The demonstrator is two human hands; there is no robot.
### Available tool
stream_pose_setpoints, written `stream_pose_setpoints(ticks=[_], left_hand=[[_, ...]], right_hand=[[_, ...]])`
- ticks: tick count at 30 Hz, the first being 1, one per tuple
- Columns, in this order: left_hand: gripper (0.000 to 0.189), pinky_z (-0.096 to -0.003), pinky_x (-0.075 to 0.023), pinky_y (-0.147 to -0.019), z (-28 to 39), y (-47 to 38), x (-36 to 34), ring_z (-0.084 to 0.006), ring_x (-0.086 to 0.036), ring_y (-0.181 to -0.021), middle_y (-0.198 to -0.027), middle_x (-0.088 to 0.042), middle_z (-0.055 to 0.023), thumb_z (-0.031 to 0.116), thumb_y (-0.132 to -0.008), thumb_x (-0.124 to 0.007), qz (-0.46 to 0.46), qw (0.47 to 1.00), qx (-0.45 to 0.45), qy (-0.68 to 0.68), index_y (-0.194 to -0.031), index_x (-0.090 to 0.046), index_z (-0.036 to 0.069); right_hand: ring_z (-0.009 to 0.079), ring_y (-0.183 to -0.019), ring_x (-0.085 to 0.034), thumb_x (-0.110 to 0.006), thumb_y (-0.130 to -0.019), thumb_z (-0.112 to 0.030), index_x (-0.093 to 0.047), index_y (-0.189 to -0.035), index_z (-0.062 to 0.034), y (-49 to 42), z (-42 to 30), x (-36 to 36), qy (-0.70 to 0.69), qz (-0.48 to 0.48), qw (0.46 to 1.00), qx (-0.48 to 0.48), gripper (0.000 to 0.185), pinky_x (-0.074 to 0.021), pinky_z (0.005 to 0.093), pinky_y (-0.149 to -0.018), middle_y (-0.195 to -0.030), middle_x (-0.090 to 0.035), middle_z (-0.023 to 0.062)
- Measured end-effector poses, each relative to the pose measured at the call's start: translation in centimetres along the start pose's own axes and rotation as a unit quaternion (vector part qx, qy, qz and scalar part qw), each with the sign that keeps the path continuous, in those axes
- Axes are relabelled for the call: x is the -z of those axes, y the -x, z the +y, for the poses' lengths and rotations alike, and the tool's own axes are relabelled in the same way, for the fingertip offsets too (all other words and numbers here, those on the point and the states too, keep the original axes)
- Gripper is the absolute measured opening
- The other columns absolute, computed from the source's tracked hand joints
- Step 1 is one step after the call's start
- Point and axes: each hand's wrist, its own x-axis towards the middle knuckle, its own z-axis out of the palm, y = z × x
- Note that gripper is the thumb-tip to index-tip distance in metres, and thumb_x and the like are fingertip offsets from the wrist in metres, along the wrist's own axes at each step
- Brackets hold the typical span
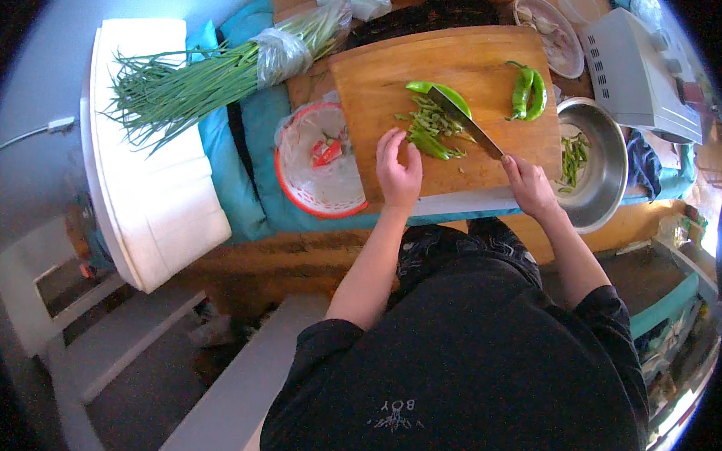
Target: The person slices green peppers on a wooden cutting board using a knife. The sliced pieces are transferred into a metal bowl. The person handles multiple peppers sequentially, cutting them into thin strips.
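Observation:
My right hand (pixel 530 186) grips the handle of a kitchen knife (pixel 465 122), its dark blade slanting up and left over a wooden cutting board (pixel 373 87). Under and beside the blade is a heap of chopped green pepper (pixel 432 120), with larger pieces (pixel 428 142) at its near side. A long green pepper (pixel 427 87) lies just beyond the blade, partly hidden by it. At the left of the heap my left hand (pixel 399 176) has thumb and fingers apart, with nothing in it. Two whole green peppers (pixel 527 94) rest at the board's right.
A steel basin (pixel 608 170) with cut green strips (pixel 572 159) stands right of the board. To the left is a plastic-lined red basket (pixel 290 183) holding scraps. Bagged green stalks (pixel 204 85) lie across a white box (pixel 150 198). Beyond are a dish (pixel 576 59) and a grey appliance (pixel 627 68).

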Motion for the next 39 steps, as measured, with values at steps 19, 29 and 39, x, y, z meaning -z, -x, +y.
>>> stream_pose_setpoints(ticks=[19, 29, 39], left_hand=[[0.052, -0.0478, -0.0412, -0.11, 2.0, -8.5, -8.2, -0.0349, -0.053, -0.126, -0.128, -0.062, -0.0146, 0.03, -0.079, -0.084, -0.137, 0.958, -0.132, -0.213, -0.12, -0.067, 0.003], [0.034, -0.0513, -0.0429, -0.108, 0.2, -8.8, -3.3, -0.0379, -0.056, -0.125, -0.123, -0.067, -0.0155, 0.025, -0.081, -0.077, -0.265, 0.907, -0.294, -0.145, -0.108, -0.074, 0.006], [0.087, -0.0654, -0.0285, -0.115, 0.1, -3.4, -5.2, -0.0463, -0.042, -0.139, -0.15, -0.049, -0.0201, 0.061, -0.08, -0.077, -0.164, 0.934, -0.24, -0.207, -0.148, -0.052, 0.012]], right_hand=[[0.0087, -0.058, -0.046, -0.042, -0.11, -0.052, -0.053, -0.08, -0.0068, 5.5, 7.2, -0.2, -0.274, 0.027, 0.955, -0.109, 0.056, -0.038, 0.0298, -0.053, -0.063, -0.046, -0.0022], [0.0095, -0.044, -0.036, -0.046, -0.106, -0.06, -0.047, -0.099, -0.0157, 12.3, 12.0, -7.9, -0.554, -0.054, 0.802, -0.217, 0.045, -0.0294, 0.0259, -0.041, -0.058, -0.042, -0.0011], [0.0094, -0.051, -0.043, -0.063, -0.105, -0.037, -0.051, -0.1, -0.0151, 9.5, 5.2, -16.6, -0.686, -0.013, 0.69, -0.23, 0.025, -0.0385, 0.0283, -0.044, -0.067, -0.046, -0.0035]])
